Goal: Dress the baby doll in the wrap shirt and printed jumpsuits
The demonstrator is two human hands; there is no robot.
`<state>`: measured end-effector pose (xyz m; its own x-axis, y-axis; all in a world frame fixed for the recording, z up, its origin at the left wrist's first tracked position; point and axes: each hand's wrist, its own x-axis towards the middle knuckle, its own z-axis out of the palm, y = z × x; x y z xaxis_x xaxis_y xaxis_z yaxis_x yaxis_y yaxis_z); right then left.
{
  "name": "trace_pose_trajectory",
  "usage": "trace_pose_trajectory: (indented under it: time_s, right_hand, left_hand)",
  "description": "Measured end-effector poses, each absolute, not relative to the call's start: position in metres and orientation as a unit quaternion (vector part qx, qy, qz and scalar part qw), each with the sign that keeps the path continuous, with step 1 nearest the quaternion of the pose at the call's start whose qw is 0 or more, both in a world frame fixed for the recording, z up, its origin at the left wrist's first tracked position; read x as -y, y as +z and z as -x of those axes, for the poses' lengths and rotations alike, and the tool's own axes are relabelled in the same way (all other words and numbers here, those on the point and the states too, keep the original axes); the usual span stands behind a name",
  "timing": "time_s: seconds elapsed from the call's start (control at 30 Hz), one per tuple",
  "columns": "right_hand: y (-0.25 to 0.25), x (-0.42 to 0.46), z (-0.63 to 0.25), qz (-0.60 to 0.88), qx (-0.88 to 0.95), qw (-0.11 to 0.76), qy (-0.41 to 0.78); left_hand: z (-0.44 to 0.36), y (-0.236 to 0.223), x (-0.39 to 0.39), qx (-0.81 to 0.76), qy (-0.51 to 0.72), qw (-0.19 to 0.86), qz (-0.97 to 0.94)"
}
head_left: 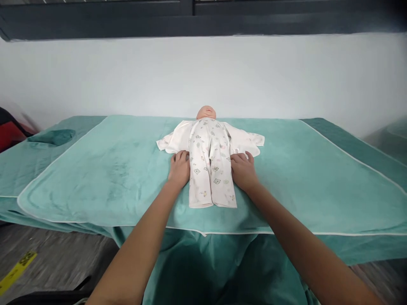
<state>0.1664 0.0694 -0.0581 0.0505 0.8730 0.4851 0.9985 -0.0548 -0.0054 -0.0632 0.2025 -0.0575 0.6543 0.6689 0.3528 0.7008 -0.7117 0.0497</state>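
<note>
A: Position of the main items?
B: Printed trousers [221,169] lie flat, legs towards the wearer of the camera, waist just below the doll's head [206,112]. White top [243,136] is spread beneath their upper part, sleeves out to both sides. Doll's body, if any, is hidden

A: Why would they lie in that order?
B: Judgement only: head, top and trousers sit on one centre line, so each garment matches the part of a body it would cover. Spread sleeves keep the top from bunching under the trousers

A: Hands?
B: Left hand [179,169] at the left outer edge of the trousers, right hand [244,171] at the right, roughly level. Fingers bent, close together rather than splayed. Cannot tell whether either pinches the fabric or merely rests by it

A: Reason for the symmetry?
B: Probably to square the legs evenly; one-sided pressure could skew them

A: Support?
B: Teal cover [111,178], mostly smooth, which likely helps the thin fabric stay flat
</note>
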Motion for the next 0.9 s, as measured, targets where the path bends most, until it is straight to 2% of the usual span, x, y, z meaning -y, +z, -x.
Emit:
trace_pose_trajectory:
  time_s: [0.4,0.53,0.6,0.73,0.83,0.9]
  right_hand:
    - [-0.067,-0.065,-0.176,0.690,0.649,0.272,-0.169]
    - [-0.067,-0.057,-0.179,0.671,0.674,0.281,-0.127]
    - [-0.067,-0.056,-0.184,0.661,0.675,0.314,-0.092]
    - [-0.065,-0.061,-0.213,0.738,0.532,0.408,-0.071]
    - [-0.057,-0.069,-0.240,0.850,0.347,0.396,-0.025]
    - [-0.048,-0.076,-0.254,0.876,0.290,0.383,0.033]
  left_hand:
    - [0.071,-0.054,-0.190,0.363,-0.241,0.022,0.900]
    - [0.088,-0.057,-0.183,0.334,-0.253,-0.006,0.908]
    - [0.095,-0.058,-0.186,0.330,-0.257,-0.039,0.907]
    - [0.100,-0.054,-0.210,0.456,-0.334,-0.111,0.817]
    - [0.096,-0.047,-0.234,0.582,-0.348,-0.132,0.723]
    - [0.092,-0.042,-0.248,0.621,-0.342,-0.173,0.683]
